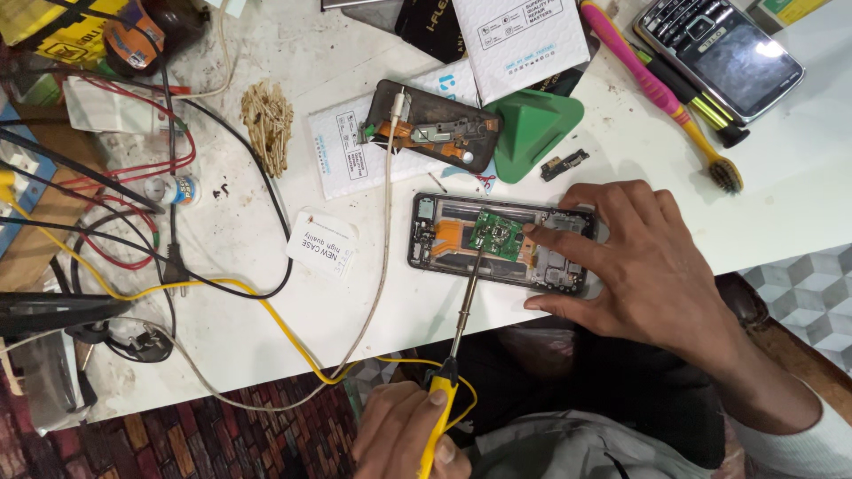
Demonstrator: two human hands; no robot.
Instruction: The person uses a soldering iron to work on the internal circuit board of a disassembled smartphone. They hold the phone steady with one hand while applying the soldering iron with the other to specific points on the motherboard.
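clearly the risk sat at the soldering iron point(461, 306), whose yellow handle the left hand point(404, 435) gripped in a closed fist at the bench edge, its tip resting on the green circuit board point(497, 235) inside the opened phone point(501, 242). held low on the handle, the long shaft could have wobbled, and a slip might have bridged neighbouring contacts or scorched the orange flex beside the board. the iron's yellow cord point(222, 288) looped among black and red wires to the left, so a snag there could have jerked the tip. the right hand point(639, 257) lay spread over the phone's right end, fingers pressing it flat on the white bench point(799, 177); if that pressure had eased, the frame could have slid. as for containers, only flat white packets point(524, 35) lay at the top, their contents not visible; a second opened phone point(435, 124) rested on another.
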